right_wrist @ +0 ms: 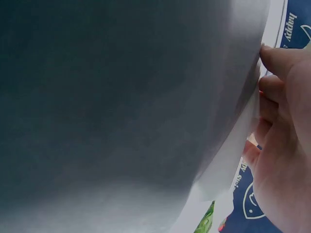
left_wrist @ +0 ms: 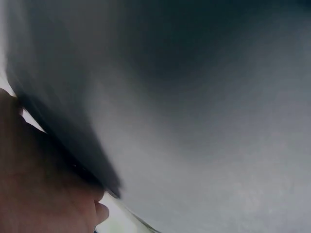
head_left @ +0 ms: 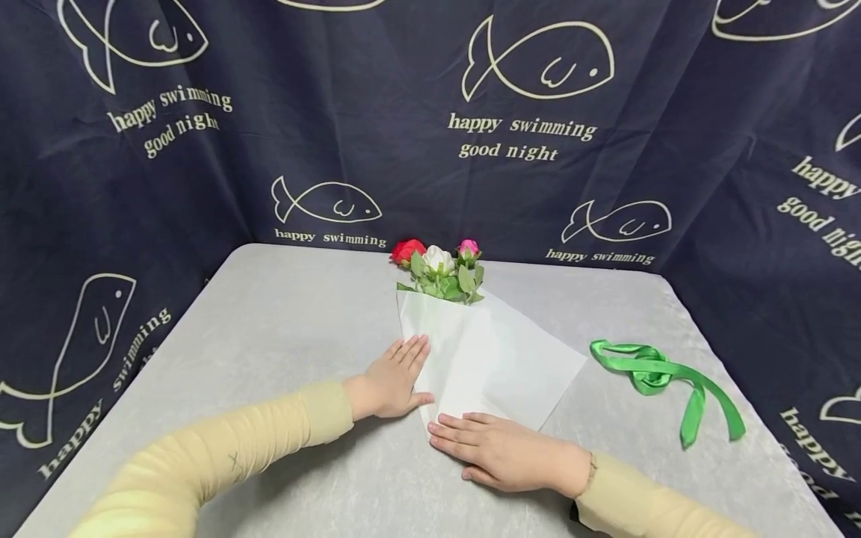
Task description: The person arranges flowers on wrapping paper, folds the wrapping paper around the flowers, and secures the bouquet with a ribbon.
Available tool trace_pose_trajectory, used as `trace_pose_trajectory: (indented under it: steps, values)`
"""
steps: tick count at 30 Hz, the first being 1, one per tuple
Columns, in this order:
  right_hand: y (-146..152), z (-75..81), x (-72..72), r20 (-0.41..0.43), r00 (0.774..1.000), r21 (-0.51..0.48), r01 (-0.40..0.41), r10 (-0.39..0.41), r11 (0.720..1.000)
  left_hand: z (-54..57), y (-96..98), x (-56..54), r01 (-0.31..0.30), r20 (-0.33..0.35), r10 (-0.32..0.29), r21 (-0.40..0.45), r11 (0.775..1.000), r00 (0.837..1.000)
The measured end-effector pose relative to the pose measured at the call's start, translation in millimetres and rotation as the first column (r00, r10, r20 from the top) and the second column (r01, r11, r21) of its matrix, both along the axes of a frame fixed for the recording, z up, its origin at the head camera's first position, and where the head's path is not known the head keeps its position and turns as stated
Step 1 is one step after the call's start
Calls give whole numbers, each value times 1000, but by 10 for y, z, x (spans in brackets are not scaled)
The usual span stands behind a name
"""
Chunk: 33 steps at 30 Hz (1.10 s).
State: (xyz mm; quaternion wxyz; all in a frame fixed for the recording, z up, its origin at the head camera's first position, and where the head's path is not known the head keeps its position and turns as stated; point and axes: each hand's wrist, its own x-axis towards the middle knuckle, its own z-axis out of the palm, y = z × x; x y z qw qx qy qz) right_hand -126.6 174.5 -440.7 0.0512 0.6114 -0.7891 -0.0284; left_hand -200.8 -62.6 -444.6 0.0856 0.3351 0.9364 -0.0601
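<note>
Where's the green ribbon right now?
In the head view, the green ribbon lies on the right side of the table, just right of the white paper.

White wrapping paper (head_left: 528, 359): lying on table (head_left: 303, 321), left side folded over, narrowing toward near end; right corner spread flat. Red rose (head_left: 407, 252), white rose (head_left: 438, 260), pink rosebud (head_left: 468, 248), left to right, with green leaves (head_left: 447, 286), project past far edge; stems hidden.

The sleeves (head_left: 262, 430) are wrinkled pale yellow, one bearing a possibly green mark (head_left: 233, 461).
</note>
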Motion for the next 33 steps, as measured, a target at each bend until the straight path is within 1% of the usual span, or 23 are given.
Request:
trace_pose_trajectory:
  steps: [4,8,11,13,15,17,19,25,30,33]
  values:
    - [-3,8,7,-3,1000,4,1,-1,1000,-23,-37,-211,-50,3,50,-4,999,999]
    - [4,-26,23,0,1000,4,9,-9,1000,-46,-91,-476,-93,20,93,3,996,995]
    - [3,-52,32,-2,1000,-4,13,-13,1000,-51,-143,-675,-116,50,115,14,993,992]
    - [1,-58,35,-2,1000,-9,12,-12,1000,-38,-176,-781,-129,68,128,16,992,989]
    - [0,-60,36,-7,1000,-9,8,-8,1000,-27,-208,-864,-139,79,138,11,990,987]
    - [-1,-55,36,-6,1000,-5,5,-5,1000,-11,-233,-915,-148,87,148,-2,989,985]
    - [6,-38,36,-3,1000,5,1,-1,1000,1,-246,-943,-154,95,153,-6,988,984]
    - [138,50,71,75,997,38,-12,9,999,-7,-260,-956,-149,88,149,-2,989,985]
    - [334,113,81,120,993,-17,-16,17,1000,-3,-254,-977,-146,89,145,8,989,986]
    - [391,128,71,99,995,-33,-18,21,999,5,-259,-994,-145,84,144,3,989,986]
